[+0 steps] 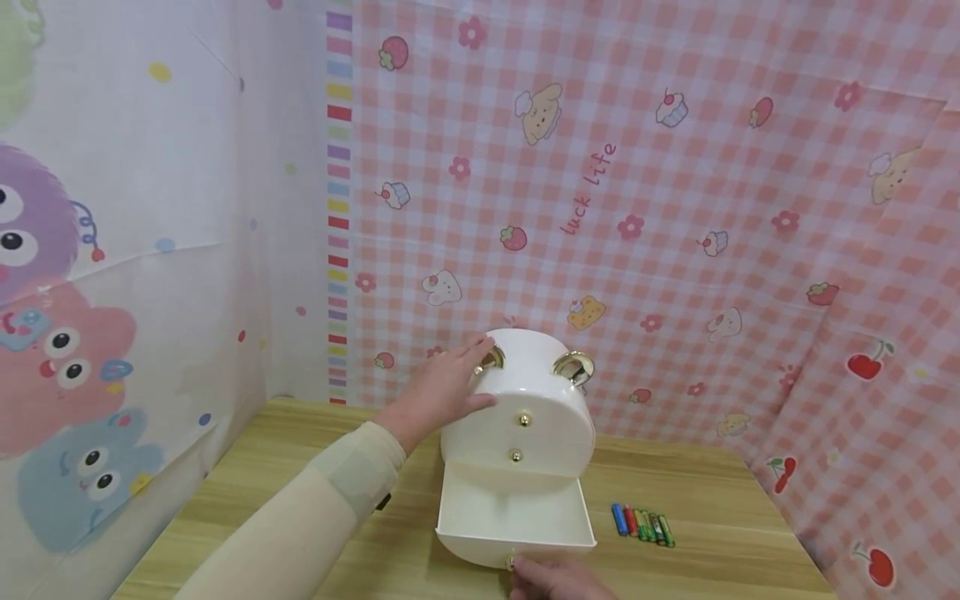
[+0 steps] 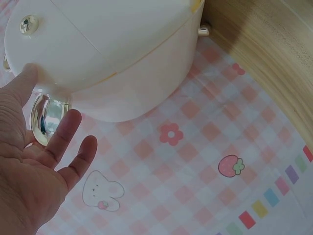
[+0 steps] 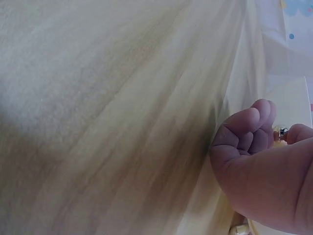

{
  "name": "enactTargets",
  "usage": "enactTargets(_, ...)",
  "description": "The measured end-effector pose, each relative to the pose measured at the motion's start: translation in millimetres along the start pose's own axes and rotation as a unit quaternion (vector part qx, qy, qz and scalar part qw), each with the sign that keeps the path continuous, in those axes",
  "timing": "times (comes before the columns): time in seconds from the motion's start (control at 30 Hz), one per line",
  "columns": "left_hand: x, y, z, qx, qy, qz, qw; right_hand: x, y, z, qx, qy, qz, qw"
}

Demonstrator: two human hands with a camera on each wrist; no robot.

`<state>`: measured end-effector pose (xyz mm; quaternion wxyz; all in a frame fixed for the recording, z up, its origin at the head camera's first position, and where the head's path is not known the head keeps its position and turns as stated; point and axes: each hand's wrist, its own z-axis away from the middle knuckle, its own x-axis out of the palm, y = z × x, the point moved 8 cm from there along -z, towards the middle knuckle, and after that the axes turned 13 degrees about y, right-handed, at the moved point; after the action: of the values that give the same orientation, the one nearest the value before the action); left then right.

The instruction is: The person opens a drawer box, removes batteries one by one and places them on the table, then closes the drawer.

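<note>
A white rounded drawer box (image 1: 558,429) stands on the table, with gold ear-shaped rings on top and gold knobs on its front. Its bottom drawer (image 1: 517,508) is pulled out toward me, the white inside showing. My right hand (image 1: 561,580) pinches that drawer's gold knob (image 1: 512,562); in the right wrist view its other fingers are curled. My left hand (image 1: 442,387) rests at the box's upper left, beside the left gold ear (image 2: 49,117). In the left wrist view the thumb touches the front face and the other fingers are loosely spread around the ear.
Several small batteries (image 1: 643,525), blue, red and green, lie in a row on the wooden table (image 1: 705,492) right of the drawer. A pink checked cloth (image 1: 675,275) hangs close behind the box. A small dark object (image 1: 383,502) shows partly behind the left sleeve.
</note>
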<state>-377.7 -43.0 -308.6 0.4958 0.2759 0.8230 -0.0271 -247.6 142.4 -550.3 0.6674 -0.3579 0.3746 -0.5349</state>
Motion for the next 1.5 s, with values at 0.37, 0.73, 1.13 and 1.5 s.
enactTargets(0.37, 1.3, 0.4, -1.6, -0.003, -0.003, 0.003, 1.0000, 4, 4, 1, 0.030, -0.013, -0.025, 0.999)
enactTargets(0.73, 2.7, -0.5, -1.5, -0.007, -0.006, 0.002, 1.0000, 1, 5, -6, 0.028, -0.002, -0.031, 0.999)
enactTargets(1.13, 0.8, 2.2, -1.7, -0.005, 0.000, 0.005, 1.0000, 3, 0, -9, 0.006, 0.004, -0.045, 0.999)
enactTargets(1.5, -1.8, 1.7, -3.3, 0.000, 0.008, -0.003, 1.0000, 6, 0, -10, 0.006, 0.005, -0.061, 0.998)
